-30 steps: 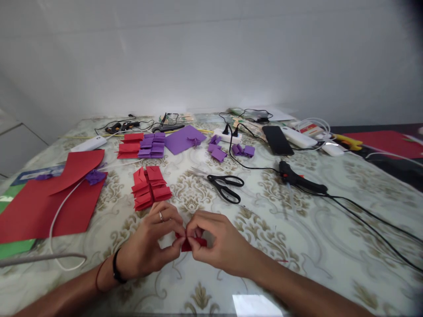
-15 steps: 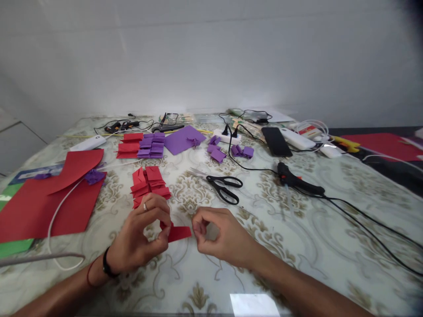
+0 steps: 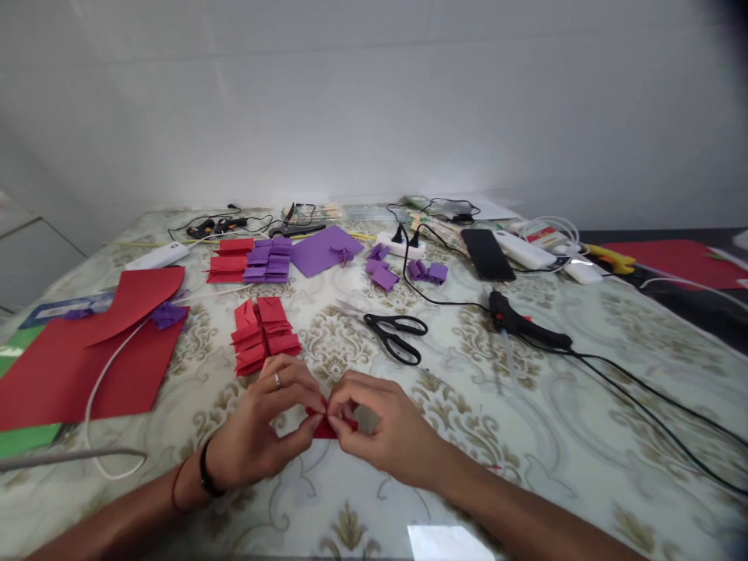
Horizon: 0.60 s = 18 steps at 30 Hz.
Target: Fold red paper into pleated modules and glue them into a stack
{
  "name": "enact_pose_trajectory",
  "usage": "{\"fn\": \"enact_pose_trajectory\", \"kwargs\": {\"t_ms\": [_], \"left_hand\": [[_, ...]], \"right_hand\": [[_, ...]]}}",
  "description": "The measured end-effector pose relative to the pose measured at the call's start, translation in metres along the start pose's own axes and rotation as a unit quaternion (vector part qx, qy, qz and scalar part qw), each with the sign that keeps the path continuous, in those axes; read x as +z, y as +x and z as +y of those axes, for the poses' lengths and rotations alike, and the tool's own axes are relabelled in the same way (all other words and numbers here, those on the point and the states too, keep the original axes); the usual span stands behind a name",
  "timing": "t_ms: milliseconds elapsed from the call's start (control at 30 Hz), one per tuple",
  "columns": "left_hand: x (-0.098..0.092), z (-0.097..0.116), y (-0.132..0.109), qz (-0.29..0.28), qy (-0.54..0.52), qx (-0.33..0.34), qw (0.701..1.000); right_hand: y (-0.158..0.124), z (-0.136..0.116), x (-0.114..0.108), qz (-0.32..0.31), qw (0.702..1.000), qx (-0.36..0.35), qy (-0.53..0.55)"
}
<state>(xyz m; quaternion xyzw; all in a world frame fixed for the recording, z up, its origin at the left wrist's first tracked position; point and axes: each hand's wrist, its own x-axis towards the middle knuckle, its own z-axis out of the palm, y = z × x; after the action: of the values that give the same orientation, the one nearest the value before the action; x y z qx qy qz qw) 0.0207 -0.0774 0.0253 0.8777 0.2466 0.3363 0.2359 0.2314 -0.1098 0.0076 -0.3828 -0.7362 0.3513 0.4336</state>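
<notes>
A small piece of red paper (image 3: 326,429) is pinched between my two hands, low over the patterned tablecloth. My left hand (image 3: 269,421) grips it with thumb and forefinger, a ring on one finger and a black band at the wrist. From the other side, my right hand (image 3: 377,425) pinches the same piece, its fingertips almost touching the left ones. Fingers cover much of the paper, so its exact folds are hidden. Just beyond my left hand lie several folded red paper pieces (image 3: 264,333) in two columns. Black-handled scissors (image 3: 393,331) rest beyond my right hand, blades pointing left.
Red sheets (image 3: 117,374) lie at the left with a white cable across them. Folded purple pieces (image 3: 267,261), a purple sheet (image 3: 321,251) and a power strip (image 3: 400,245) sit farther back. At the right are a glue gun (image 3: 529,323) with trailing cords and a phone (image 3: 487,255).
My right hand has moved left to meet my left hand, which shifted slightly right. The red paper strip, earlier extending from my left hand, is now gripped by both hands.
</notes>
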Motion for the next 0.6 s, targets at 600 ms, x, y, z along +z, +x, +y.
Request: {"fn": "enact_pose_trajectory", "kwargs": {"t_ms": [600], "left_hand": [[0.0034,0.001,-0.0015,-0.008,-0.008,-0.013,1.0]], "right_hand": [[-0.0018,0.0016,0.0051,0.005,0.997,-0.05,-0.056]]}}
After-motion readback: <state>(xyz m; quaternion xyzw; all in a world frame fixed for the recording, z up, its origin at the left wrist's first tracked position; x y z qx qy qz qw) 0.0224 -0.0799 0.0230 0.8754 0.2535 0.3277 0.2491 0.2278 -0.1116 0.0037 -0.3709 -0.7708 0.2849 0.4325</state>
